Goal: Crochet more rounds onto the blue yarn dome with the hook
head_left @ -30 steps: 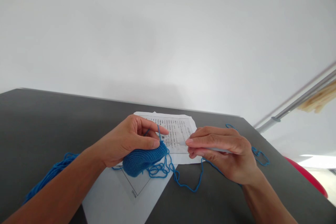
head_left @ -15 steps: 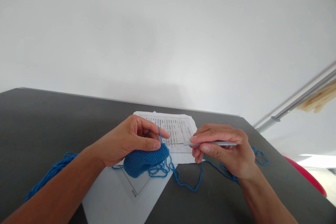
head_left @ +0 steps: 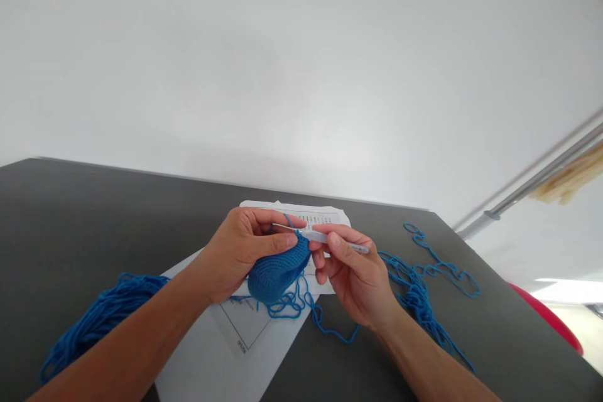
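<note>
A rounded piece of blue crochet work (head_left: 277, 269) hangs from my left hand (head_left: 240, 248), pinched at its upper edge between thumb and fingers. Blue working yarn passes over the left index finger. My right hand (head_left: 355, 270) is closed around the grey handle of a crochet hook (head_left: 315, 236). The hook's thin metal shaft reaches left across the top edge of the crochet work, under the left fingers. Whether its tip sits inside a stitch I cannot tell. Loose yarn (head_left: 287, 308) dangles in loops below the piece.
Printed sheets of paper (head_left: 211, 352) lie under the hands on the dark table (head_left: 117, 213). A blue yarn skein (head_left: 103, 320) rests at the left, and tangled blue yarn (head_left: 419, 301) at the right. Behind stands a white wall; a metal rail (head_left: 527, 188) runs at the right.
My right hand has moved left with the crochet hook, up against the crochet work. My left hand has raised the piece slightly and shifted it right. The tangled yarn at the right is uncovered.
</note>
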Demonstrator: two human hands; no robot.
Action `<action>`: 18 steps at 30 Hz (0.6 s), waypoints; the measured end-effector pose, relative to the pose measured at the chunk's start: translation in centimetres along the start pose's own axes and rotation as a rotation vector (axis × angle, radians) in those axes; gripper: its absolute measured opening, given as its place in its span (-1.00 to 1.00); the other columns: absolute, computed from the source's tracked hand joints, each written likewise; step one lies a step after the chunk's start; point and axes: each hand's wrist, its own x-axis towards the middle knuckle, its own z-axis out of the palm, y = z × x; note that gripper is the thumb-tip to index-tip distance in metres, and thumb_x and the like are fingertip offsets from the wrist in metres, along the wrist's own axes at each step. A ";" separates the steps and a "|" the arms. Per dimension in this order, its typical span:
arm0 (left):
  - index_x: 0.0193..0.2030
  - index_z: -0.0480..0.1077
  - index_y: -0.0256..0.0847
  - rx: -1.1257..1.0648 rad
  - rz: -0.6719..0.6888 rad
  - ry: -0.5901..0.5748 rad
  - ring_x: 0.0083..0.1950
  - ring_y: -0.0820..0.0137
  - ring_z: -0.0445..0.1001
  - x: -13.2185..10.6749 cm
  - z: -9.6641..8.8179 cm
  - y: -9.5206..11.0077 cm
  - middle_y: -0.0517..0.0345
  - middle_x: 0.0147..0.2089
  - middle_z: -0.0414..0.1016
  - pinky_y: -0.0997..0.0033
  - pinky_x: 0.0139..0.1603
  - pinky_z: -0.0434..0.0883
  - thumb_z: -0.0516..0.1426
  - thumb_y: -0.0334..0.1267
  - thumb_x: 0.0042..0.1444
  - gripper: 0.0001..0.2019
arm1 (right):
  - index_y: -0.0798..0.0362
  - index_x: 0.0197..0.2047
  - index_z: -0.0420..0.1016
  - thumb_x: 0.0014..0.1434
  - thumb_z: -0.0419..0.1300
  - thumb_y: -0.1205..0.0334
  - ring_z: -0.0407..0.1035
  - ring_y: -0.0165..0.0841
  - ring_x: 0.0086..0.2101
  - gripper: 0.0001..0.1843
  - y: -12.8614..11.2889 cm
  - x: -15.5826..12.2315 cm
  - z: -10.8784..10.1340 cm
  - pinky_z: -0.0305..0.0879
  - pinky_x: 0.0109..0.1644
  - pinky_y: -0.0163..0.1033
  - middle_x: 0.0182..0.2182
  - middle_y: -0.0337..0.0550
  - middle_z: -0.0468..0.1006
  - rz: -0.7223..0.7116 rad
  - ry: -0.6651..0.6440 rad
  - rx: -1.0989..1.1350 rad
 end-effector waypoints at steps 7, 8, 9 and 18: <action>-0.10 0.68 -0.24 0.001 0.117 0.137 -0.46 0.53 0.48 0.2 1.2 -0.5 0.19 -0.48 0.61 0.62 -0.40 0.42 0.48 -0.31 -0.07 -0.66 | 0.00 -0.08 0.71 0.23 0.39 0.06 0.49 -0.43 -0.51 -0.75 0.2 -0.2 -0.1 0.55 -0.50 -0.38 -0.54 -0.25 0.56 -0.051 -0.060 -0.138; -0.10 0.68 -0.24 -0.006 0.128 0.146 -0.46 0.53 0.47 0.2 1.2 -0.5 0.20 -0.48 0.60 0.62 -0.41 0.42 0.48 -0.31 -0.08 -0.65 | 0.00 -0.08 0.71 0.23 0.39 0.06 0.52 -0.41 -0.47 -0.74 0.2 -0.2 -0.1 0.59 -0.43 -0.34 -0.52 -0.22 0.59 -0.049 -0.058 -0.143; -0.09 0.68 -0.24 -0.015 0.132 0.147 -0.45 0.53 0.48 0.2 1.3 -0.6 0.21 -0.47 0.60 0.62 -0.41 0.42 0.49 -0.30 -0.08 -0.64 | 0.00 -0.08 0.71 0.23 0.40 0.06 0.54 -0.39 -0.44 -0.75 0.2 -0.2 -0.1 0.61 -0.37 -0.31 -0.50 -0.20 0.62 -0.056 -0.050 -0.144; -0.07 0.68 -0.23 -0.018 0.144 0.142 -0.33 0.40 0.58 -0.6 1.6 -0.6 0.07 -0.30 0.69 0.52 -0.30 0.52 0.51 -0.25 -0.11 -0.60 | 0.01 -0.11 0.73 0.21 0.42 0.09 0.56 -0.41 -0.42 -0.77 0.0 -0.4 -0.1 0.61 -0.28 -0.35 -0.44 -0.17 0.67 -0.137 -0.003 -0.077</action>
